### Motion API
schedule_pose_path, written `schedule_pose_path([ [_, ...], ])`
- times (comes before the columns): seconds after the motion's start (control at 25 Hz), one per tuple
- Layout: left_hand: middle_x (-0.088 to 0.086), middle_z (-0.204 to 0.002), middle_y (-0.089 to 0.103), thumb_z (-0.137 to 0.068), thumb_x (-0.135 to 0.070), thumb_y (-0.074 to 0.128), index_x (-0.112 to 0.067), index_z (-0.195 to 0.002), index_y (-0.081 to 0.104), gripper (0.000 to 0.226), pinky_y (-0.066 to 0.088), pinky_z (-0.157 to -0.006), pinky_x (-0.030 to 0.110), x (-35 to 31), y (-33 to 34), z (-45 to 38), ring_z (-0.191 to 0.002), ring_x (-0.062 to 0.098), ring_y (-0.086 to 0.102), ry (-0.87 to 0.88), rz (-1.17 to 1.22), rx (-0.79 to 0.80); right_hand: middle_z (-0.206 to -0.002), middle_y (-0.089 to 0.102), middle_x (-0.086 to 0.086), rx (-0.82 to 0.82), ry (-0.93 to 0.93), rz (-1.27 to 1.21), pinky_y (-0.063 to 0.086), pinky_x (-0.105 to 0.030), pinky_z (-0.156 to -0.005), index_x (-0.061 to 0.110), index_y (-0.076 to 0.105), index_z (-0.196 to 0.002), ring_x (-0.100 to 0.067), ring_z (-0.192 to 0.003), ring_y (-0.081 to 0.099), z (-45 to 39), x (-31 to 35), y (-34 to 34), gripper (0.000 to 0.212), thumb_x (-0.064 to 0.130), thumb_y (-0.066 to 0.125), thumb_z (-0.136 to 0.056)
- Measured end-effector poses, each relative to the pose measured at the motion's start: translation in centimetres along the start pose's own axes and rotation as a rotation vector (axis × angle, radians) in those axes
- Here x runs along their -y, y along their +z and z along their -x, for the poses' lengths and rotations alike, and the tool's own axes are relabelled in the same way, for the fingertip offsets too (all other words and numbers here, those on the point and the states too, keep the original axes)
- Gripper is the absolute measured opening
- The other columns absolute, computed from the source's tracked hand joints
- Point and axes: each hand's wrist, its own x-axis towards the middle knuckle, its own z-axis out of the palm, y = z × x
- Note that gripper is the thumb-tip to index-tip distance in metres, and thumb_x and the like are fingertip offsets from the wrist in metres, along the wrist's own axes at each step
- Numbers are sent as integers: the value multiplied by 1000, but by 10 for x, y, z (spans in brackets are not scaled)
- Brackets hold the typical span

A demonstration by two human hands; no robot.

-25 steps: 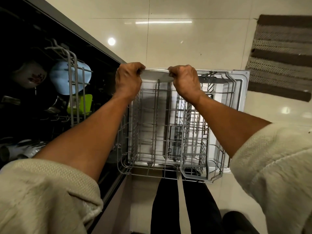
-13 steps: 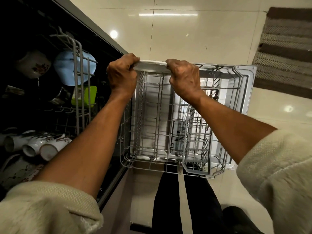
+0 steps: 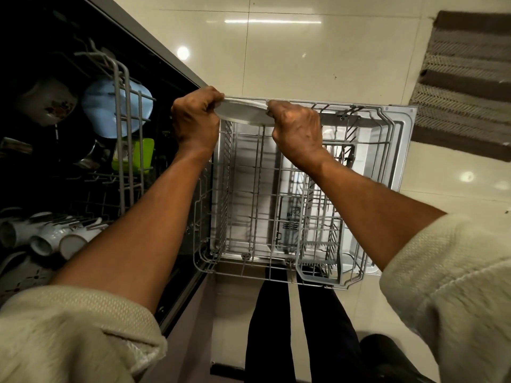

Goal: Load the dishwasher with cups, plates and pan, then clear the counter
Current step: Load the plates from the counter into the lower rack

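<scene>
While gripping one plate (image 3: 243,114) by its two edges, left hand (image 3: 196,120) and right hand (image 3: 297,131), fingers curled tight round the rim. Plate at the far end of the pulled-out bottom rack (image 3: 276,217), right between the hands and touching the wire edge. Much the same as a moment ago: same hold, same plate, only a bit lower against the rack now. Probably being slid down into a slot, so this plate nearly loaded. Bottom rack below the hands bare apart from that one plate. Off to the left of the left hand, in the dark top rack (image 3: 121,120): one blue bowl (image 3: 102,109), one flowery cup (image 3: 47,103), one green thing (image 3: 141,153), hard to say what. Nearer, beside the left arm, three white cups (image 3: 49,239) lying on their sides. No pan to be seen. To the right of the right hand, one striped mat (image 3: 467,87) on the floor.
</scene>
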Motion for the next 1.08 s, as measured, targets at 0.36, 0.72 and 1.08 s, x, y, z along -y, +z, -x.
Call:
schedule_pose_path([
  [0.36,7,-103,76,-84,9,63,-9,-107,76,32,53,-81,15,14,16,10,-90,12,70,-163,-76,160,-82,72,-1,264,122,-62,47,-21,-68,18,72,-95,-17,-73,68,-2,-12,23,19,6,58,-99],
  [0.72,17,-136,60,-82,15,60,1,-128,62,48,26,-110,10,8,21,22,-129,26,55,-134,-161,165,-152,46,-18,263,153,-108,35,-33,-115,7,40,-152,-30,-139,46,9,-4,20,55,-5,47,-98],
  [1.08,12,-162,24,-89,10,52,-8,-154,28,72,17,-123,31,-7,17,29,-151,23,19,-270,-166,478,-167,13,-12,426,149,-60,15,-32,-125,11,14,-160,-25,-154,16,13,1,13,79,-7,47,-91],
])
